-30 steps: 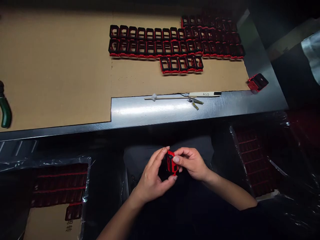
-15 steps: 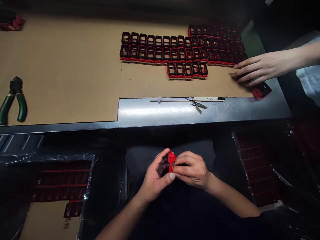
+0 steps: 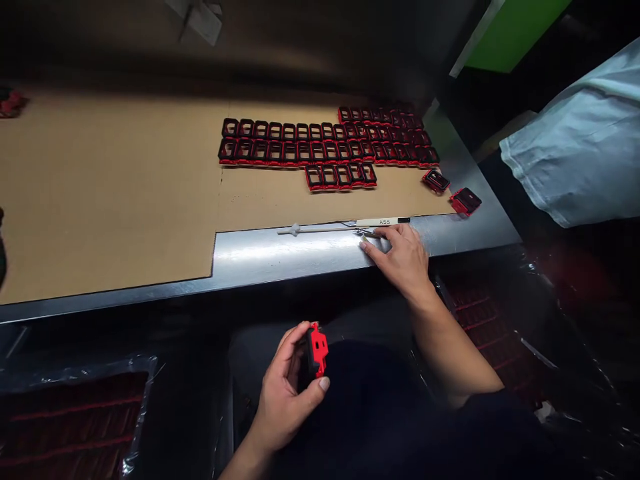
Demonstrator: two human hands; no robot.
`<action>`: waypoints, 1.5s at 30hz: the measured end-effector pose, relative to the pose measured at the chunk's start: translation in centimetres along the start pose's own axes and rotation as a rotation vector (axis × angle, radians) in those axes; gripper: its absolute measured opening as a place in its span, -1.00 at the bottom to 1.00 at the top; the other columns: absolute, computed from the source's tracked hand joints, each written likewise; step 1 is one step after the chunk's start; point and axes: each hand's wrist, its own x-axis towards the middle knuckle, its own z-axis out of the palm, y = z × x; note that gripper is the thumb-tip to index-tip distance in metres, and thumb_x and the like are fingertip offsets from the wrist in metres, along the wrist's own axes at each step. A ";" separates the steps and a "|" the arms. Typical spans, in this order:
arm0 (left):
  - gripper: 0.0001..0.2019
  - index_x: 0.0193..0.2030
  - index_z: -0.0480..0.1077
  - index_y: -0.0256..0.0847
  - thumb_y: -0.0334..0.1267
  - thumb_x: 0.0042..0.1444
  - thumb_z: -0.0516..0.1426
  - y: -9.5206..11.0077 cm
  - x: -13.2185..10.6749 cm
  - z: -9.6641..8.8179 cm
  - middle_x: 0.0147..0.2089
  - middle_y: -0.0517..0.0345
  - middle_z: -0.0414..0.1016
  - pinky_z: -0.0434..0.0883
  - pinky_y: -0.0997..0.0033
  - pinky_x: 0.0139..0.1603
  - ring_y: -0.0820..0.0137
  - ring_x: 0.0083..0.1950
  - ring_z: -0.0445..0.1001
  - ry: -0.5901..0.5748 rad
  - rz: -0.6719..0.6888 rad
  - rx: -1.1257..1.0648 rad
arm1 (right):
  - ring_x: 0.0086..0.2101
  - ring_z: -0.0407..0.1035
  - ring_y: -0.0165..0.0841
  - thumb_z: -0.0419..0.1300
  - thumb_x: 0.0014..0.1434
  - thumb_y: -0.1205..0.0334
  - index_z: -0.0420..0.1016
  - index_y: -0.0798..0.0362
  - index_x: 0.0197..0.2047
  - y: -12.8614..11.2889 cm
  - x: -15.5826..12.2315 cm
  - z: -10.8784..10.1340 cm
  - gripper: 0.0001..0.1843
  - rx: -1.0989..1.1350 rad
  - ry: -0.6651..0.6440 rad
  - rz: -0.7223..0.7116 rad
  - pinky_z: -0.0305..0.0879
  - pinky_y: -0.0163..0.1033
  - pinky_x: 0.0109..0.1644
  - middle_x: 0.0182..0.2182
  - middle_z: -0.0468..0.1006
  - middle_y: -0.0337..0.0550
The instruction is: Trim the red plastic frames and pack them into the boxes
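Note:
My left hand (image 3: pixel 290 390) holds a red and black plastic housing (image 3: pixel 319 349) above my lap, thumb below and fingers behind it. Its red face with small openings is turned to the right. Up at the table's front edge, my right hand (image 3: pixel 404 257) has thumb and fingers closing on a small silver two-pronged tool (image 3: pixel 367 233); its exact kind is hard to make out. Just beyond those fingers lies a white pen-like knife marked A55 (image 3: pixel 383 222). A thin stick (image 3: pixel 320 230) with a whitish lump lies to its left.
Rows of red and black housings (image 3: pixel 287 152) stand on the cardboard sheet (image 3: pixel 125 200). Two loose housings, one of them a housing near the corner (image 3: pixel 466 200), lie at right. Plastic-lined boxes of parts (image 3: pixel 75 420) flank my lap. A person's light-coloured clothing (image 3: pixel 575 140) shows at right.
My right hand has left the housing and reached up to the small metal tool. The other person's hand has withdrawn, exposing another loose housing. The camera view has shifted.

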 end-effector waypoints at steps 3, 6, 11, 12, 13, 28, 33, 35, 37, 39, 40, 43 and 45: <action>-0.38 0.33 0.22 -0.05 -0.35 0.11 0.21 0.9 -0.1 0.4 0.29 -0.11 0.29 0.48 0.08 0.23 0.09 0.29 0.41 0.045 0.101 0.176 | -0.24 0.47 -0.19 0.35 0.13 0.07 0.62 0.04 -0.19 -0.3 -1.0 -0.5 -0.75 0.085 -0.017 -0.074 0.42 -0.10 -0.13 -0.29 0.61 -0.09; -0.33 0.32 0.21 -0.08 -0.45 0.04 0.18 1.9 0.0 0.5 0.27 -0.12 0.28 0.45 0.00 0.25 0.10 0.30 0.36 0.053 0.225 0.311 | -0.37 0.49 -0.32 0.31 0.18 0.18 0.60 0.05 -0.11 -0.7 -4.1 -2.3 -0.78 0.362 -0.125 -0.244 0.45 -0.20 -0.23 -0.32 0.64 -0.13; -0.27 0.38 0.12 -0.17 -0.46 0.03 0.17 2.7 0.7 0.6 0.24 -0.18 0.34 0.46 -0.02 0.23 0.13 0.25 0.37 -0.076 0.354 0.406 | -0.30 0.58 -0.31 0.35 0.14 0.29 0.60 0.01 -0.02 -1.7 -10.4 -4.1 -0.70 0.692 -0.374 -0.537 0.52 -0.24 -0.24 -0.25 0.69 -0.08; -0.27 0.38 0.12 -0.17 -0.46 0.03 0.18 2.6 0.9 0.6 0.24 -0.18 0.36 0.46 -0.03 0.22 0.12 0.24 0.38 -0.094 0.361 0.405 | -0.29 0.60 -0.30 0.35 0.14 0.30 0.60 0.01 -0.04 -1.9 -11.4 -4.1 -0.72 0.729 -0.372 -0.538 0.53 -0.24 -0.24 -0.23 0.69 -0.06; -0.27 0.37 0.12 -0.17 -0.46 0.03 0.19 2.5 1.0 0.7 0.23 -0.18 0.38 0.47 -0.03 0.21 0.12 0.24 0.39 -0.104 0.362 0.393 | -0.28 0.61 -0.30 0.35 0.15 0.30 0.61 0.01 -0.08 -2.2 -12.3 -4.0 -0.76 0.762 -0.359 -0.523 0.55 -0.24 -0.24 -0.22 0.70 -0.04; -0.31 0.33 0.18 -0.13 -0.45 0.05 0.25 1.8 1.0 0.8 0.23 -0.22 0.42 0.47 -0.06 0.18 0.09 0.24 0.42 -0.080 0.367 0.250 | -0.37 0.59 -0.34 0.37 0.16 0.30 0.64 0.00 -0.28 -3.6 -12.9 -3.8 -0.96 0.878 -0.273 -0.506 0.55 -0.28 -0.30 -0.31 0.69 -0.08; -0.31 0.33 0.18 -0.15 -0.45 0.06 0.25 1.7 0.9 0.8 0.23 -0.24 0.41 0.47 -0.07 0.17 0.09 0.24 0.42 -0.070 0.390 0.262 | -0.37 0.58 -0.35 0.37 0.15 0.32 0.64 0.04 -0.28 -3.7 -13.1 -3.7 -0.96 0.886 -0.252 -0.505 0.54 -0.28 -0.30 -0.30 0.69 -0.05; -0.33 0.33 0.18 -0.14 -0.43 0.08 0.26 1.7 0.9 0.7 0.23 -0.24 0.41 0.47 -0.10 0.16 0.07 0.24 0.42 -0.076 0.383 0.267 | -0.36 0.58 -0.35 0.37 0.15 0.31 0.64 0.01 -0.26 -3.6 -13.2 -3.6 -0.94 0.883 -0.261 -0.497 0.55 -0.28 -0.29 -0.29 0.69 -0.07; -0.34 0.33 0.19 -0.14 -0.37 0.10 0.27 1.6 1.0 0.6 0.23 -0.25 0.41 0.47 -0.11 0.15 0.06 0.24 0.42 -0.080 0.382 0.259 | -0.35 0.59 -0.34 0.36 0.15 0.31 0.65 0.00 -0.24 -3.5 -13.3 -3.7 -0.92 0.878 -0.274 -0.495 0.56 -0.27 -0.27 -0.27 0.69 -0.08; -0.34 0.34 0.19 -0.13 -0.31 0.11 0.30 1.5 1.1 0.5 0.23 -0.25 0.42 0.48 -0.10 0.15 0.06 0.23 0.43 -0.090 0.386 0.251 | -0.32 0.60 -0.33 0.36 0.16 0.31 0.65 0.00 -0.22 -3.3 -13.3 -3.8 -0.91 0.871 -0.291 -0.504 0.58 -0.26 -0.23 -0.27 0.69 -0.08; -0.33 0.34 0.19 -0.13 -0.27 0.12 0.31 1.6 1.1 0.3 0.22 -0.25 0.43 0.49 -0.09 0.14 0.06 0.23 0.43 -0.098 0.386 0.253 | -0.30 0.60 -0.32 0.35 0.17 0.31 0.65 0.01 -0.21 -3.3 -13.2 -4.0 -0.91 0.865 -0.303 -0.511 0.59 -0.25 -0.20 -0.26 0.68 -0.07; -0.32 0.35 0.19 -0.14 -0.20 0.12 0.32 1.7 1.3 -0.1 0.21 -0.25 0.44 0.49 -0.09 0.13 0.06 0.21 0.45 -0.139 0.390 0.291 | -0.23 0.61 -0.30 0.33 0.20 0.31 0.64 0.02 -0.18 -3.2 -12.8 -4.5 -0.90 0.830 -0.361 -0.536 0.61 -0.22 -0.11 -0.24 0.69 -0.07; -0.32 0.35 0.19 -0.15 -0.19 0.13 0.32 1.7 1.4 -0.4 0.21 -0.25 0.44 0.49 -0.10 0.14 0.05 0.21 0.44 -0.165 0.403 0.319 | -0.20 0.61 -0.29 0.31 0.22 0.30 0.64 0.02 -0.16 -3.3 -12.5 -4.9 -0.89 0.796 -0.393 -0.555 0.61 -0.22 -0.07 -0.23 0.69 -0.07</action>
